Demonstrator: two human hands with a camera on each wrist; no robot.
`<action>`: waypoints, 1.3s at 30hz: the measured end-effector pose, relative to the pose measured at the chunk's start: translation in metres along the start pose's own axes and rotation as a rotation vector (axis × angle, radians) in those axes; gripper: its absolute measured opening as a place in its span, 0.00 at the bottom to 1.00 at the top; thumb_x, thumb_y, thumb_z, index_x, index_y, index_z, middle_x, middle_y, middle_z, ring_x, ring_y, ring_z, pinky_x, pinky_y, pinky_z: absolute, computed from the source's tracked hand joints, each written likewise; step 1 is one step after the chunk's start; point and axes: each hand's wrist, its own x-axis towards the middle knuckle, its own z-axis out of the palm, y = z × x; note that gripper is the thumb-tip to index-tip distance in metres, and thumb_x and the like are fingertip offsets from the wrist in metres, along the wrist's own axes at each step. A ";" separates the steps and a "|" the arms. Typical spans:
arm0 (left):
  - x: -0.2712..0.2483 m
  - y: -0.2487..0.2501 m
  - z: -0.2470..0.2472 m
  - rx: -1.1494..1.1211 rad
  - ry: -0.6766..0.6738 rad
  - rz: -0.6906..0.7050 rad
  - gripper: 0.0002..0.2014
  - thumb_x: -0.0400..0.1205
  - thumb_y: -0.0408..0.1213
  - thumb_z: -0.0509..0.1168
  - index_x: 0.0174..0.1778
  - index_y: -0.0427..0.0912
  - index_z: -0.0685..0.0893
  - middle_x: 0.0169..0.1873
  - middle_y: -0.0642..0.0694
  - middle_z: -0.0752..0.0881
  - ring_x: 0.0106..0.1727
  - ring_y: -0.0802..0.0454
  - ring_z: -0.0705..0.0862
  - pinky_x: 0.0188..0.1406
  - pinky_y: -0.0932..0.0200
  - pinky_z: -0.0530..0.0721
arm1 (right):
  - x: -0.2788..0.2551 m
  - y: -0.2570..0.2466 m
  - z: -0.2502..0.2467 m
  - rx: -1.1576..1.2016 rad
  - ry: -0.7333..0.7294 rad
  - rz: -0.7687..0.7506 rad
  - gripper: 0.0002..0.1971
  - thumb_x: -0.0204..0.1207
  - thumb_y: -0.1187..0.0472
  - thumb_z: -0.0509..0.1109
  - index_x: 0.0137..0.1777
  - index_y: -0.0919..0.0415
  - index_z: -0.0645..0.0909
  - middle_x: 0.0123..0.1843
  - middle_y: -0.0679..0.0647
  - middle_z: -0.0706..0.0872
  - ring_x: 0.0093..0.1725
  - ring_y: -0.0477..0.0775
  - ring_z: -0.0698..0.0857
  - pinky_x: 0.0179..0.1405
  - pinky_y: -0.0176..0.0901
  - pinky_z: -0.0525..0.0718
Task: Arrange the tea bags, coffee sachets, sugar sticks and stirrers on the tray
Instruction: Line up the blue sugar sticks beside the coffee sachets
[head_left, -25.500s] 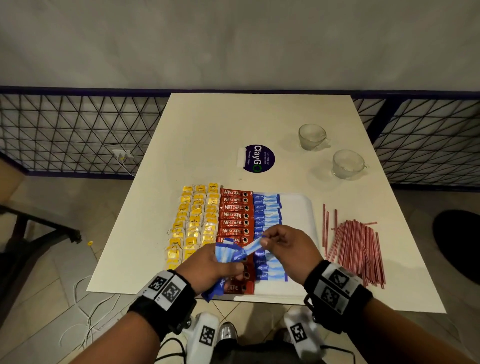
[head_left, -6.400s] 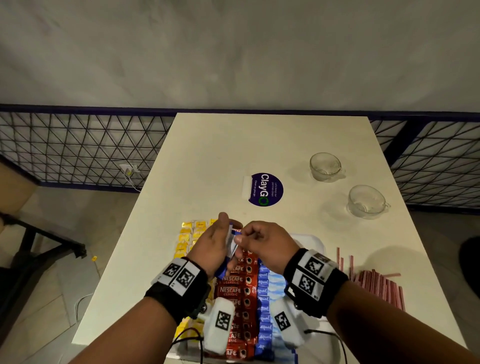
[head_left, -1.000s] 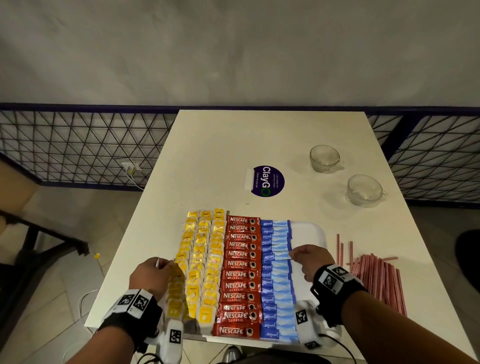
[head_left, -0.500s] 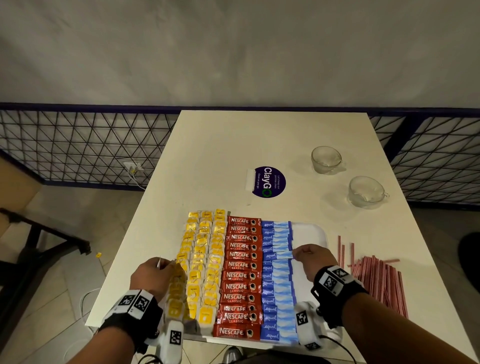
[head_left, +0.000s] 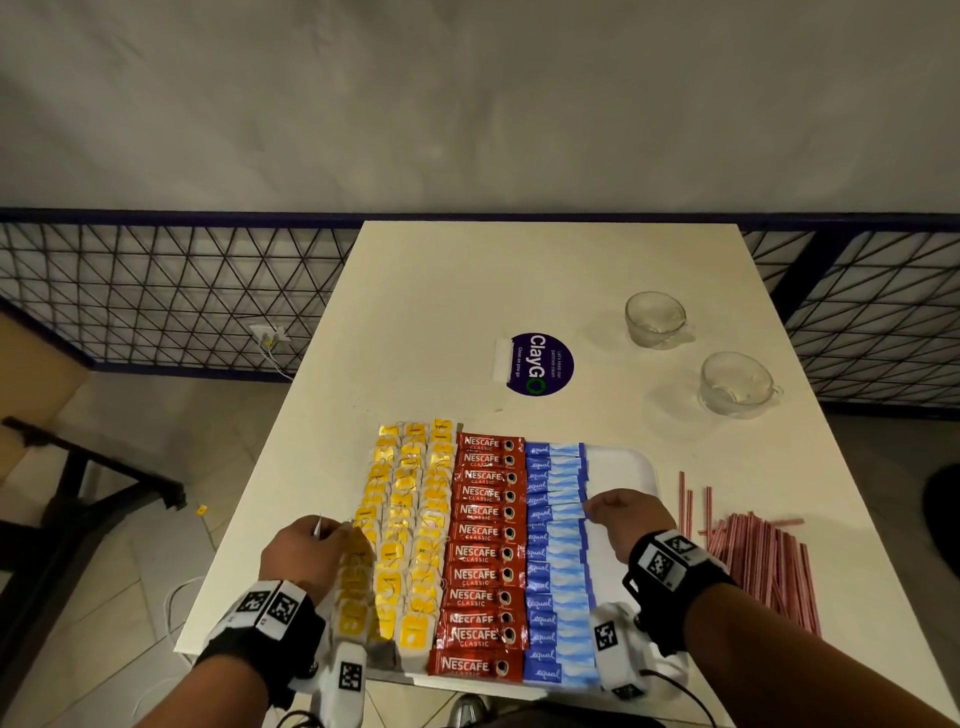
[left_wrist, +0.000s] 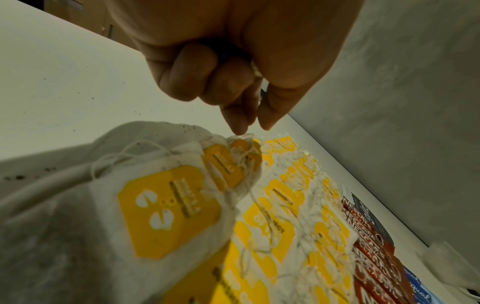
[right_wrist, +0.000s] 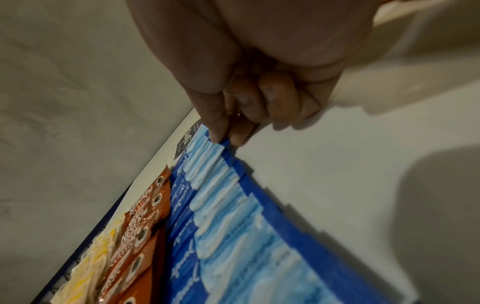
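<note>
A white tray (head_left: 626, 467) holds rows of yellow tea bags (head_left: 410, 519), a column of red coffee sachets (head_left: 483, 530) and a column of blue sugar sticks (head_left: 558, 561). My right hand (head_left: 592, 508) pinches the right end of one sugar stick (right_wrist: 223, 144) in that column between thumb and forefinger. My left hand (head_left: 340, 530) is curled at the left edge of the tea bags. A thin blue-edged sugar stick (left_wrist: 261, 92) shows between its thumb and forefinger, and a fingertip (left_wrist: 237, 128) touches a tea bag (left_wrist: 233, 162). Red stirrers (head_left: 763, 566) lie on the table right of the tray.
Two glass cups (head_left: 655, 318) (head_left: 735, 384) stand at the far right of the table, with a round purple sticker (head_left: 540, 364) in the middle. The tray's right strip is bare. The table's left edge (head_left: 244, 530) runs close to my left hand. A wire fence lines the wall.
Over the last second both hands stay put. Several seconds ago they worked together over the blue column; now they are apart, with that column reaching the tray's near edge.
</note>
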 end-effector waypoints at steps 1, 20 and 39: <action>0.000 0.000 0.000 -0.006 0.002 -0.002 0.08 0.80 0.46 0.69 0.38 0.48 0.87 0.38 0.44 0.88 0.42 0.44 0.82 0.45 0.57 0.75 | 0.000 0.000 0.000 -0.010 -0.001 -0.002 0.04 0.76 0.55 0.73 0.40 0.49 0.88 0.40 0.50 0.89 0.27 0.50 0.76 0.26 0.38 0.71; -0.080 0.150 0.027 0.185 -0.462 0.906 0.26 0.78 0.36 0.60 0.74 0.46 0.73 0.63 0.45 0.79 0.67 0.48 0.74 0.67 0.56 0.72 | -0.071 -0.086 0.003 0.143 -0.339 -0.361 0.12 0.79 0.50 0.69 0.37 0.53 0.84 0.37 0.59 0.89 0.19 0.43 0.70 0.22 0.35 0.68; -0.046 0.119 0.019 -0.439 -0.328 0.443 0.04 0.82 0.39 0.69 0.41 0.49 0.86 0.34 0.46 0.89 0.35 0.49 0.86 0.41 0.51 0.82 | -0.056 -0.056 -0.023 0.371 -0.147 -0.235 0.10 0.78 0.65 0.71 0.34 0.59 0.83 0.32 0.56 0.84 0.18 0.45 0.65 0.18 0.33 0.65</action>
